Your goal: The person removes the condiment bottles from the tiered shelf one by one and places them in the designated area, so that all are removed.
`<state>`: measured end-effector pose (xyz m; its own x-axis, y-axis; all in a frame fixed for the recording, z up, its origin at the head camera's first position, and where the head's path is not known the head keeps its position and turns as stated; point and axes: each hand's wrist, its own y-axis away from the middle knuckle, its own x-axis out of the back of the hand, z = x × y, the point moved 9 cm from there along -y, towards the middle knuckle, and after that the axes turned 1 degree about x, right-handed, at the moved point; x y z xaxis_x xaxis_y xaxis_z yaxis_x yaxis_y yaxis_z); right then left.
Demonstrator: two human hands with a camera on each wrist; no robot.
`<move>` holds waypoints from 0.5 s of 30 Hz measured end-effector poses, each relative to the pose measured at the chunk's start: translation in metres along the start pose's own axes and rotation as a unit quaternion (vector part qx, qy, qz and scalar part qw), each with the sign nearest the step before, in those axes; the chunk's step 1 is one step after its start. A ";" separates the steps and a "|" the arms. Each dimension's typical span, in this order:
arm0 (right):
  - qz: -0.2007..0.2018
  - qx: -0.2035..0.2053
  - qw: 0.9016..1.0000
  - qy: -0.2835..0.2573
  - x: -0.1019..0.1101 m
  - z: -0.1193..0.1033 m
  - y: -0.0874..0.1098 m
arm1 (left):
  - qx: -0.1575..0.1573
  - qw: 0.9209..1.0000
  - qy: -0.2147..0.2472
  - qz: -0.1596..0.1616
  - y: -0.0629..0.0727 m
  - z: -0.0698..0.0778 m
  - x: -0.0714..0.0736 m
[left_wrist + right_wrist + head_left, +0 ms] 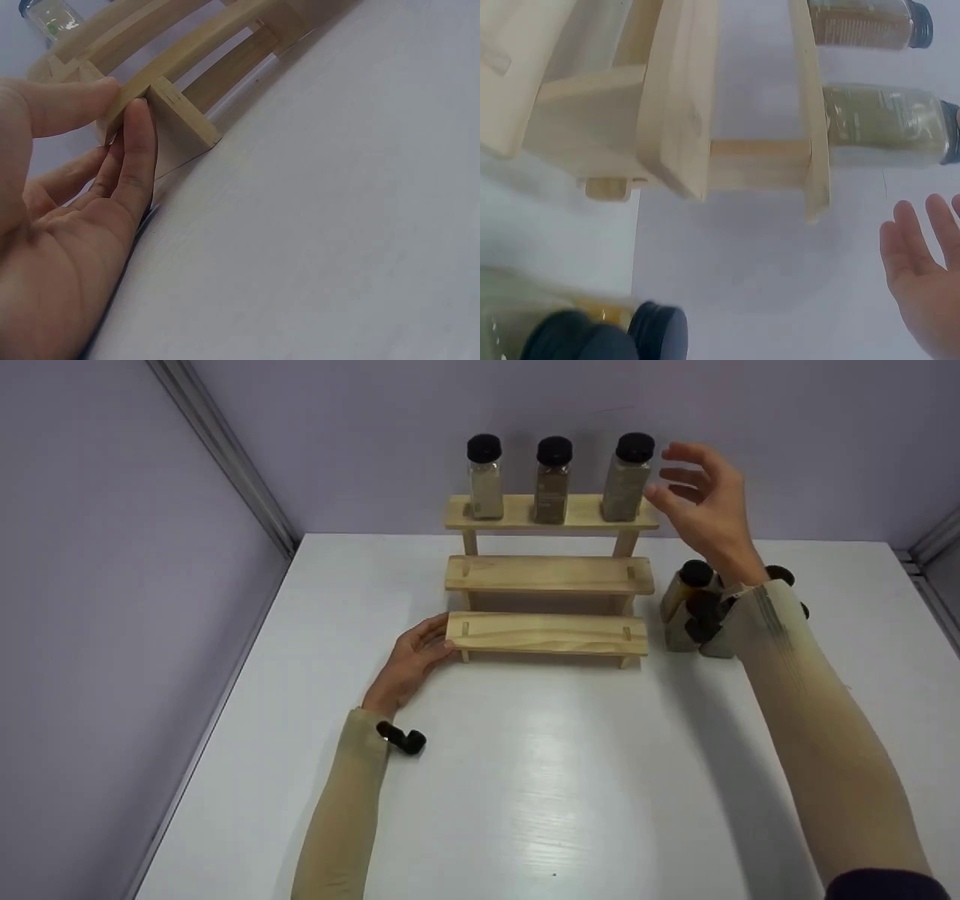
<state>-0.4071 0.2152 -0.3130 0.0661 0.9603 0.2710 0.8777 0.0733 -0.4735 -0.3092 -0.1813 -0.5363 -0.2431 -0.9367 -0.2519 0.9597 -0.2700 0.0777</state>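
A three-step wooden rack stands at the back of the table. Its lowest step's left end is pinched between the thumb and fingers of my left hand, which the left wrist view shows up close. Three spice jars with black lids line the top step: a pale one on the left, a brown one in the middle, a grey-green one on the right. Just right of that last jar is my right hand, fingers spread and apart from it in the right wrist view.
Several more black-lidded spice jars stand in a group right of the rack, partly hidden by my right forearm. Behind the rack rises a pale wall. The white table stretches out in front.
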 end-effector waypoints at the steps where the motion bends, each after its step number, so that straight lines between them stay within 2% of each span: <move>1: -0.002 -0.005 1.000 0.000 -0.003 0.000 -0.001 | 0.000 1.000 0.000 0.000 0.000 0.000 0.000; 8: -0.010 -0.023 1.000 0.006 -0.020 0.004 -0.005 | 0.002 1.000 -0.001 -0.001 -0.002 -0.001 -0.003; 15: -0.001 -0.035 0.999 0.003 -0.029 0.005 -0.009 | 0.000 1.000 0.000 0.000 -0.001 0.001 -0.004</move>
<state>-0.4198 0.1885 -0.3206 0.0658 0.9587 0.2768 0.9092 0.0567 -0.4126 -0.3092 -0.1780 -0.5343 -0.2429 -0.9369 -0.2515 0.9597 -0.2699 0.0785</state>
